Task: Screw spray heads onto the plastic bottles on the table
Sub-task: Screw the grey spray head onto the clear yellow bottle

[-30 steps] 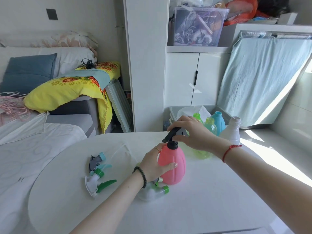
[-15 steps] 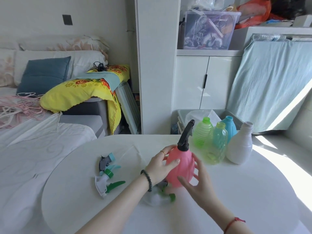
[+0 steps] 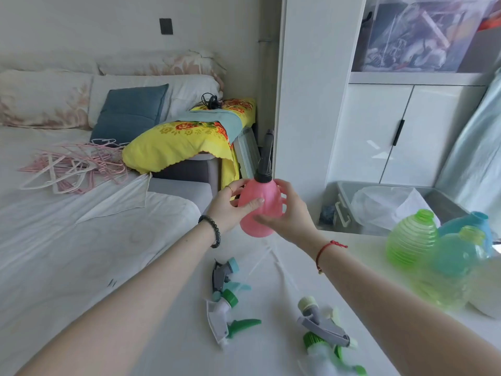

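Observation:
A pink plastic bottle (image 3: 261, 206) with a black spray head (image 3: 265, 158) on its neck is held up above the far edge of the white round table (image 3: 276, 356). My left hand (image 3: 230, 206) grips its left side, thumb across the front. My right hand (image 3: 291, 213) cups its right side. Loose spray heads lie on the table below: a grey and teal one (image 3: 223, 275), a white and green one (image 3: 225, 318), and a grey one with a cream cap (image 3: 321, 322). Open bottles stand at the right: a green one (image 3: 410, 241), a teal one (image 3: 458, 253), a blue one (image 3: 478, 222).
A bed with pink hangers (image 3: 73, 166) and a yellow pillow (image 3: 179, 142) lies to the left. A white cabinet (image 3: 406, 131) and a grey bin (image 3: 379, 202) with a plastic bag stand behind the table. A white bottle (image 3: 485, 291) shows at the right edge.
The pink bottle has been lifted off the table and carried up and to the far left. My right hand came off the spray head and went to the bottle's side. The view swung left.

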A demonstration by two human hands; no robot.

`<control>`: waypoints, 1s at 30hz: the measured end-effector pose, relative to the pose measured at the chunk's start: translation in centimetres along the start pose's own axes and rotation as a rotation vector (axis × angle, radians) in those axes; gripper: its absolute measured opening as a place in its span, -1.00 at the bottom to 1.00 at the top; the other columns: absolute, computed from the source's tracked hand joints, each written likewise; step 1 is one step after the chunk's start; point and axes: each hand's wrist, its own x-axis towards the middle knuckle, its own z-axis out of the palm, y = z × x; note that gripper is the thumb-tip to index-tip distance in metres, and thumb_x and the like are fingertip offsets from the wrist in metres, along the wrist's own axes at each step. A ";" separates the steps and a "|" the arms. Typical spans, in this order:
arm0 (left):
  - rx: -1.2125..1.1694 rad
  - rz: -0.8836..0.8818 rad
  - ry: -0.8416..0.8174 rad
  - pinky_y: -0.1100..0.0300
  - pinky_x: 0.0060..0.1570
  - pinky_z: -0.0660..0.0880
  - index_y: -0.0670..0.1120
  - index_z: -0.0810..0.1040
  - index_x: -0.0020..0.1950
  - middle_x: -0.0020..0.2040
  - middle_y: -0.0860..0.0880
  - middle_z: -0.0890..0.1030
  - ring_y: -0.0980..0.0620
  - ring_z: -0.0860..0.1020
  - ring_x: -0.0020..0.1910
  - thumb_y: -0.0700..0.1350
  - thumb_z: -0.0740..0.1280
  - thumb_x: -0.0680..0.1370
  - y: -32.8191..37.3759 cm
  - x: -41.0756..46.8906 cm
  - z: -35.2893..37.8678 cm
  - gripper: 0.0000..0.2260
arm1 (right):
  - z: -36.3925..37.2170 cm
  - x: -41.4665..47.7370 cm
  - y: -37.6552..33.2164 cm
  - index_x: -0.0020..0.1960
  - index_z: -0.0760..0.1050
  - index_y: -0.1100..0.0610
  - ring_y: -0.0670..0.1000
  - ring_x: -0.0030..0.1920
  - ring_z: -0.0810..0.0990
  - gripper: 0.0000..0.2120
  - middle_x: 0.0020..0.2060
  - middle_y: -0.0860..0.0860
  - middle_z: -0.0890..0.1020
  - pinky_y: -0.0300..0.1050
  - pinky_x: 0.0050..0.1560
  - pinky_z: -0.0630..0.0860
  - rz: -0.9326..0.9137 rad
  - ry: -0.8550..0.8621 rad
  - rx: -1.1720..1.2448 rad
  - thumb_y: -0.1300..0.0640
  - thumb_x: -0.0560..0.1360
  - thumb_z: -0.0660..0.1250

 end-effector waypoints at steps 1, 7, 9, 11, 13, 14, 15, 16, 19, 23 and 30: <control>0.005 -0.024 0.015 0.03 0.03 0.53 0.18 0.41 0.13 0.02 0.09 0.50 0.02 0.54 0.03 -0.01 0.44 0.38 -1.0 0.7 -0.8 -0.63 | 1.1 0.9 0.2 0.34 0.21 0.04 -0.07 0.09 0.39 -0.23 0.24 0.01 0.45 -0.08 0.04 0.47 0.008 -0.024 0.007 0.00 0.25 0.51; 0.020 -0.127 0.059 0.13 0.01 0.48 0.08 0.41 0.21 0.04 0.08 0.50 0.07 0.49 0.00 -0.02 0.43 0.38 -7.2 2.8 -2.7 -0.57 | 6.5 4.1 3.1 0.35 0.21 0.07 -0.04 0.11 0.42 -0.23 0.23 0.02 0.46 -0.16 0.02 0.41 0.079 -0.146 0.022 0.08 0.25 0.52; 0.020 -0.156 0.058 0.17 0.01 0.44 0.04 0.38 0.27 0.10 0.05 0.48 0.08 0.47 0.01 -0.01 0.42 0.39 -8.7 2.9 -2.4 -0.52 | 7.4 4.2 4.0 0.37 0.20 0.06 -0.04 0.13 0.41 -0.21 0.25 0.02 0.45 -0.17 0.03 0.39 0.104 -0.166 0.001 0.07 0.26 0.51; 0.011 -0.164 0.068 0.21 -0.01 0.40 0.04 0.35 0.30 0.16 0.02 0.47 0.09 0.45 0.03 0.02 0.40 0.40 -9.4 2.9 -2.1 -0.50 | 7.8 4.0 4.6 0.38 0.19 0.04 -0.02 0.17 0.41 -0.21 0.27 0.02 0.44 -0.15 0.05 0.39 0.114 -0.163 0.019 0.05 0.26 0.51; -0.008 -0.171 0.062 0.23 0.04 0.38 0.03 0.28 0.36 0.27 -0.03 0.44 0.06 0.43 0.12 0.02 0.39 0.41 -9.5 2.8 -1.9 -0.44 | 7.8 3.8 4.7 0.39 0.16 0.02 0.00 0.23 0.39 -0.20 0.30 0.02 0.41 -0.12 0.11 0.41 0.114 -0.169 0.032 0.05 0.27 0.50; -0.008 -0.178 0.055 0.21 0.12 0.37 0.02 0.23 0.39 0.34 -0.04 0.39 0.03 0.41 0.20 0.03 0.38 0.42 -9.6 2.7 -1.9 -0.40 | 7.6 3.6 4.7 0.41 0.14 0.02 0.03 0.28 0.37 -0.19 0.32 0.03 0.39 -0.08 0.16 0.42 0.116 -0.182 0.028 0.07 0.28 0.50; 0.003 -0.183 0.055 0.17 0.21 0.33 0.03 0.18 0.42 0.40 -0.04 0.33 -0.01 0.36 0.30 0.03 0.38 0.42 -9.5 2.5 -1.9 -0.36 | 7.3 3.4 4.7 0.42 0.11 0.01 0.05 0.32 0.34 -0.17 0.34 0.03 0.36 -0.03 0.23 0.41 0.119 -0.195 0.021 0.08 0.29 0.49; 0.019 -0.188 0.070 0.13 0.27 0.27 0.03 0.14 0.43 0.43 -0.03 0.28 -0.02 0.29 0.38 0.04 0.38 0.42 -9.4 2.2 -1.9 -0.34 | 7.0 3.0 4.7 0.43 0.09 0.00 0.05 0.35 0.31 -0.16 0.37 0.03 0.33 0.02 0.28 0.39 0.122 -0.203 0.020 0.08 0.30 0.49; 0.026 -0.140 0.239 0.09 0.31 0.26 0.01 0.23 0.38 0.42 -0.05 0.30 -0.01 0.28 0.38 0.00 0.39 0.42 -8.3 0.3 -1.7 -0.42 | 4.9 0.9 5.0 0.43 0.08 -0.04 0.04 0.38 0.27 -0.20 0.41 -0.02 0.26 0.11 0.36 0.31 0.132 -0.173 0.043 0.05 0.33 0.46; 0.049 0.069 0.369 0.03 0.16 0.43 0.09 0.37 0.12 0.14 0.01 0.45 0.02 0.44 0.14 -0.09 0.37 0.44 -5.9 -3.2 0.2 -0.69 | 0.2 -3.3 5.8 0.38 0.14 -0.09 -0.01 0.29 0.33 -0.31 0.33 -0.08 0.31 -0.03 0.30 0.35 0.107 -0.060 0.037 0.04 0.37 0.43; -0.056 0.105 -0.045 0.07 0.19 0.39 0.16 0.35 0.09 0.07 0.15 0.47 0.06 0.45 0.14 -0.11 0.33 0.48 0.4 -6.3 11.0 -0.72 | -11.2 -11.2 7.1 0.26 0.30 -0.04 -0.04 0.16 0.44 -0.44 0.16 -0.07 0.44 -0.11 0.15 0.43 0.047 0.296 -0.012 0.20 0.35 0.44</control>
